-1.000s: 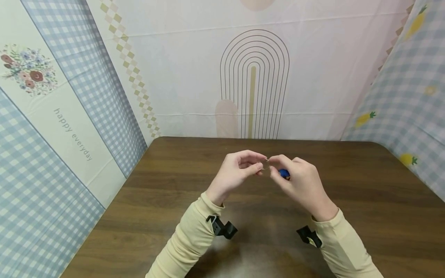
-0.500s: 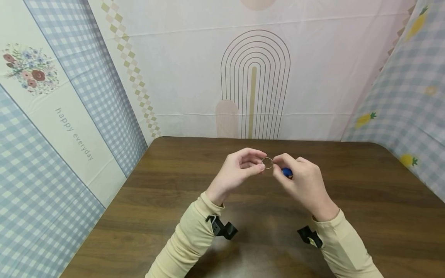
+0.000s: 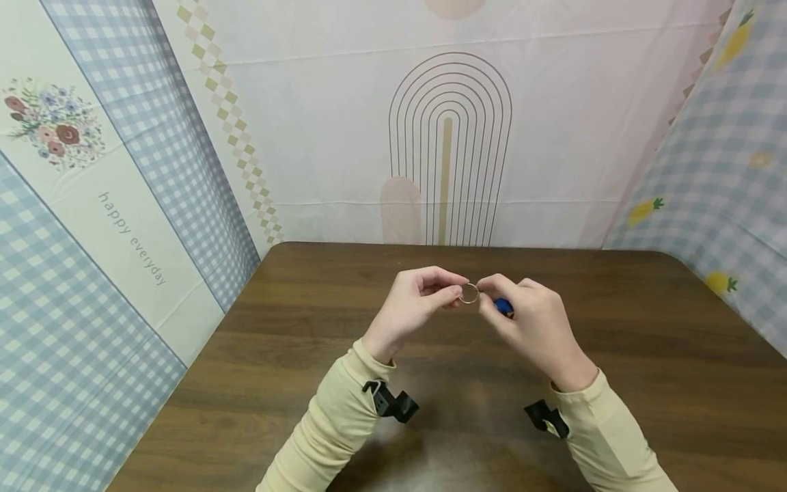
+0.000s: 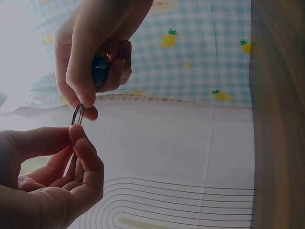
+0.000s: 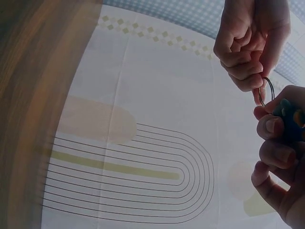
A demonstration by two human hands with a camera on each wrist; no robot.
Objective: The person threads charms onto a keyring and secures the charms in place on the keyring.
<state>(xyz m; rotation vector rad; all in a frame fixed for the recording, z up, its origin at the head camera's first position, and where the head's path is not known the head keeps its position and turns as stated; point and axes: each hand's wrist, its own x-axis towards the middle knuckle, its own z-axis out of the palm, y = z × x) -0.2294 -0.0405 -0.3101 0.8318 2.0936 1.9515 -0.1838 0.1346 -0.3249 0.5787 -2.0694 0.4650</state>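
A thin metal split key ring (image 3: 469, 303) is held up above the table between both hands. My left hand (image 3: 413, 304) pinches its left side between thumb and index finger. On the opposite side, the right hand (image 3: 536, 321) pinches the ring with thumb and index fingertips. A small blue charm with orange spots (image 5: 289, 117) sits under the right hand's curled fingers, partly hidden by them. In the left wrist view the ring (image 4: 75, 114) appears nearly edge-on, its two wire loops slightly apart at the fingertips.
The dark brown wooden table (image 3: 307, 307) spreads beneath both hands. Behind it hangs a white printed cloth (image 3: 326, 137), with blue checked cloths (image 3: 725, 205) at the sides. Each sleeve carries a black wrist camera (image 3: 393, 403).
The ring has turned from a faint, hardly visible outline to face the head camera as a full circle. Both hands shifted slightly right, then back left.
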